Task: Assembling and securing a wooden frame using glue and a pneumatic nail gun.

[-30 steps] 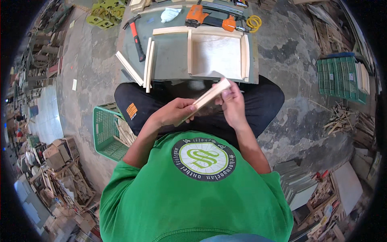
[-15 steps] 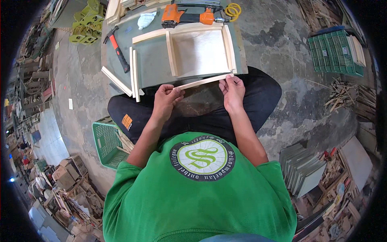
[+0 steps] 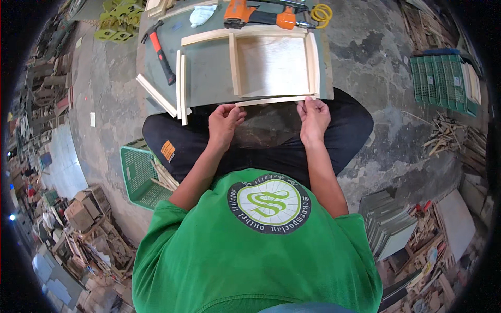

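Wooden strip lies along the near edge of the desk, against the open side of the wooden frame. Left hand pinches its left end, right hand its right end, fingers closed on it. Hammer and orange nail gun rest farther back.

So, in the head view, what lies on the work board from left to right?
Hammer → pair of upright wooden strips → open wooden frame, with the left hand and right hand holding a thin strip along its near edge.
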The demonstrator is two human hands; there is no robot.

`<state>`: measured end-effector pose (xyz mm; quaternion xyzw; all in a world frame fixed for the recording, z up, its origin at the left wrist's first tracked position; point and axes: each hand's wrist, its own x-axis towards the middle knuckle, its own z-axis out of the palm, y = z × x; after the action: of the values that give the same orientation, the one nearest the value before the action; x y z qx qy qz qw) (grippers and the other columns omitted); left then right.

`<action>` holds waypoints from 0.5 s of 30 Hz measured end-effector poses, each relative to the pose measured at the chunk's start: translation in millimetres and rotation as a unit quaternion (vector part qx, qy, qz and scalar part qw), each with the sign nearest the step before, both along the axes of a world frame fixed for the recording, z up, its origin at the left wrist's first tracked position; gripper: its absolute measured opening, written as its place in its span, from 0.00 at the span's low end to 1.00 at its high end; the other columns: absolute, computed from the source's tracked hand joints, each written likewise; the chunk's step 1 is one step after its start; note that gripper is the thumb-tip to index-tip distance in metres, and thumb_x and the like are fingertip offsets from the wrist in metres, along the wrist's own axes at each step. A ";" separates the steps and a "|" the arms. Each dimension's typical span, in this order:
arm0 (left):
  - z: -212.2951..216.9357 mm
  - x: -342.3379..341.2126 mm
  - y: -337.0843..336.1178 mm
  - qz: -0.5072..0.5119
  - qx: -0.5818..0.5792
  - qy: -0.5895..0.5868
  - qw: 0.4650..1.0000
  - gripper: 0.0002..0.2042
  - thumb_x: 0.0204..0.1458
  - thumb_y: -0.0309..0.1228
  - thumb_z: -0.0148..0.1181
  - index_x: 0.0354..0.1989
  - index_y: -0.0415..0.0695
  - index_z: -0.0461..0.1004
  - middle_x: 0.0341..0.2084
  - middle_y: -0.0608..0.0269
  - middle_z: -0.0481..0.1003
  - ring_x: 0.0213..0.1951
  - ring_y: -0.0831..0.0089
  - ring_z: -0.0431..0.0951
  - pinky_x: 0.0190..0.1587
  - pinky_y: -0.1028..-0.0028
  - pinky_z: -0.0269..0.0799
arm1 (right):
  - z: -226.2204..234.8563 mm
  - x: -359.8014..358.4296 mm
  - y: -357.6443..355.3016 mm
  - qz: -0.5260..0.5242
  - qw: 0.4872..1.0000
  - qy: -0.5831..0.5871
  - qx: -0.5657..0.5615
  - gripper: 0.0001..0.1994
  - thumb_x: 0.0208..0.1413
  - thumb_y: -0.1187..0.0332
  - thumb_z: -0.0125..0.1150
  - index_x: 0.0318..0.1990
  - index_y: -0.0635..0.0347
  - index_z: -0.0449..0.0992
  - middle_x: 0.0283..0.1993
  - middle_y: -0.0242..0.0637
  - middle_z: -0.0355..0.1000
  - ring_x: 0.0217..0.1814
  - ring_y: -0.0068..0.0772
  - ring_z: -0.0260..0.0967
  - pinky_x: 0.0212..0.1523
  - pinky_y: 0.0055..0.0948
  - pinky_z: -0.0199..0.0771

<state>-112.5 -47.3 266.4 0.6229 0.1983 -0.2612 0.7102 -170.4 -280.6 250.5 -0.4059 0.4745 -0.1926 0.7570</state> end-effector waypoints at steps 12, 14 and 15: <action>-5.3 9.7 -1.7 -0.133 0.339 -0.220 0.905 0.08 0.55 0.30 0.63 0.39 0.40 0.80 0.27 0.56 0.81 0.29 0.65 0.82 0.36 0.70 0.76 | 9.1 0.8 0.8 0.024 0.998 0.022 -0.053 0.11 0.60 0.73 0.65 0.42 0.63 0.66 0.39 0.37 0.72 0.38 0.28 0.76 0.42 0.27 0.81; -4.7 13.2 -1.9 -0.134 0.353 -0.254 0.891 0.07 0.54 0.30 0.64 0.38 0.41 0.80 0.27 0.56 0.80 0.29 0.62 0.81 0.36 0.68 0.75 | 8.8 0.9 1.4 0.023 0.998 0.021 -0.054 0.11 0.60 0.72 0.64 0.42 0.63 0.66 0.39 0.37 0.72 0.37 0.28 0.75 0.41 0.27 0.81; -4.6 13.7 -2.0 -0.136 0.365 -0.288 0.875 0.07 0.53 0.30 0.64 0.38 0.42 0.80 0.28 0.55 0.80 0.29 0.59 0.80 0.36 0.67 0.75 | 8.9 0.7 1.4 0.021 0.998 0.018 -0.056 0.11 0.61 0.72 0.64 0.42 0.63 0.66 0.38 0.36 0.71 0.37 0.28 0.75 0.41 0.27 0.81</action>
<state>-98.9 -49.2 261.9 0.9065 -0.0207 -0.0730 0.4154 -169.7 -279.2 259.4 -0.4612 0.4680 -0.1954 0.7281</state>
